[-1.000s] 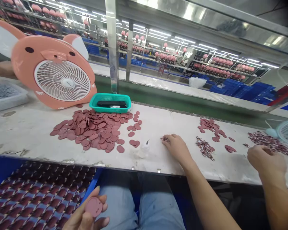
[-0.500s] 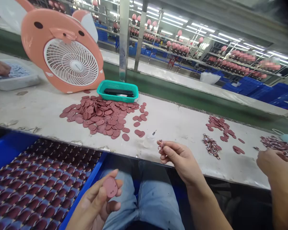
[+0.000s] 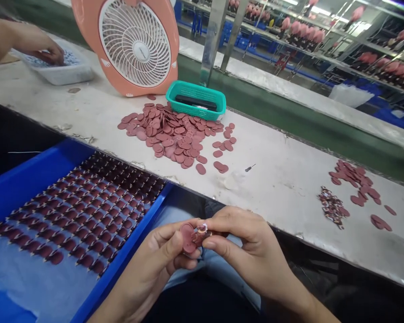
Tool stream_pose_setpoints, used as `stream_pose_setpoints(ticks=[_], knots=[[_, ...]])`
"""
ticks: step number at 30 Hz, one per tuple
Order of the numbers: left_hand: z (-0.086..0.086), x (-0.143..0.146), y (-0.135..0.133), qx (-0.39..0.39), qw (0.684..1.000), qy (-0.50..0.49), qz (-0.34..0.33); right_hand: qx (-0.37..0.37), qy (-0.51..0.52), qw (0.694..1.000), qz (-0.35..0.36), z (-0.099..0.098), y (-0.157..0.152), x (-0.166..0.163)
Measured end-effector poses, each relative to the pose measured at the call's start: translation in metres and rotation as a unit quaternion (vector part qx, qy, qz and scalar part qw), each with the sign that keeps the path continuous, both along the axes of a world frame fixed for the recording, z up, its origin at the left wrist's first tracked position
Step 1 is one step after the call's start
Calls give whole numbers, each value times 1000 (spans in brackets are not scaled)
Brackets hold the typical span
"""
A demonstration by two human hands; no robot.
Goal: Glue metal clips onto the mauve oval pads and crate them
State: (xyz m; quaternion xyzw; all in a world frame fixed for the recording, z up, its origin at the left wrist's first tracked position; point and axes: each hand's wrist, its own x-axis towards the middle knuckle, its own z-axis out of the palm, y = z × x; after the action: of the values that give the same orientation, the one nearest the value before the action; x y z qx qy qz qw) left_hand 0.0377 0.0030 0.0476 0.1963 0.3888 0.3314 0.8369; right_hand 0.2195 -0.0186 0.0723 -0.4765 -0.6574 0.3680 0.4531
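My left hand (image 3: 164, 255) pinches a flat, dusky-pink oval disc (image 3: 187, 237) between thumb and fingers, above my lap. Against the disc's right side, my right hand (image 3: 242, 242) holds a small painted figurine (image 3: 202, 233), brown with white and gold parts; its exact kind is too small to tell. The two pieces meet, and fingers hide part of both. On the bench, a big pile of the same discs (image 3: 171, 134) lies ahead of my hands. To the right are a small heap of figurines (image 3: 331, 207) and more discs (image 3: 355, 181).
A blue crate (image 3: 155, 204) at lower left holds rows of assembled pieces on blue sheeting. A pink fan (image 3: 173, 40) and a green basket (image 3: 222, 107) stand on the bench (image 3: 283, 179). Another person's hand (image 3: 50, 49) reaches into a white tub (image 3: 70, 76). A small dark-handled tool (image 3: 249, 168) lies near the discs.
My right hand has come down and left with the figurine, bringing it against the disc in my left hand, which has risen. The view has turned left and downward.
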Motion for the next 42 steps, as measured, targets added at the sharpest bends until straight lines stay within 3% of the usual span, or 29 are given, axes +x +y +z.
stream_pose_setpoints(ticks=[12,31,42], knots=[[-7,-3,1,1,1000,-5,-16,46,-47,997,45,0,5,2],[-3,-3,-4,-23,1000,0,-13,84,-126,983,101,11,4,1],[-17,-7,-6,-14,999,-23,-25,87,-121,984,97,10,5,-2]])
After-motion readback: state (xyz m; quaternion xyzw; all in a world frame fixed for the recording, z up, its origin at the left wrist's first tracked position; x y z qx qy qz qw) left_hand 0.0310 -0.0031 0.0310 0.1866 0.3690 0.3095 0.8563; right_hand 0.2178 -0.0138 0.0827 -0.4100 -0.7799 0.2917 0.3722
